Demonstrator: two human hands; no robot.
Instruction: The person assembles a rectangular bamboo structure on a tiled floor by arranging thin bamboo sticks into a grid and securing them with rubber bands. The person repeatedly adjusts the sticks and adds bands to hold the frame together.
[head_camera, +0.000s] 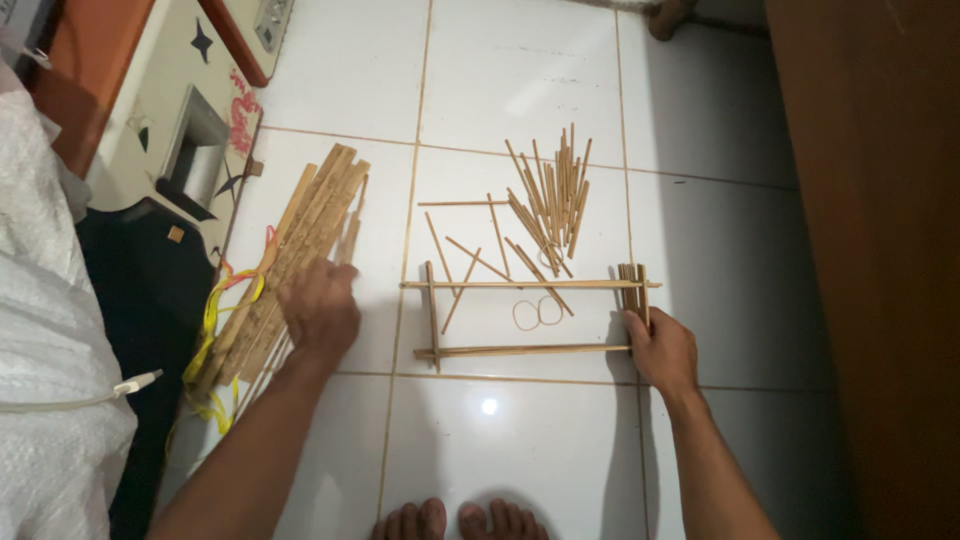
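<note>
Bare toes (460, 520) nearest, on white tiled floor (520, 440). Beyond toes: rectangular frame of thin bamboo sticks (525, 318). Right hand (660, 350) at frame's right end, fingers pinched on short upright sticks there. Left hand (320, 310) left of frame, fingers spread flat on bundle of flat bamboo slats (295, 265). Two rubber bands (538, 313) inside frame. Loose pile of thin sticks (550, 200) beyond frame. Step, by my guess: steadying frame, fetching slat; next needs one slat separated.
</note>
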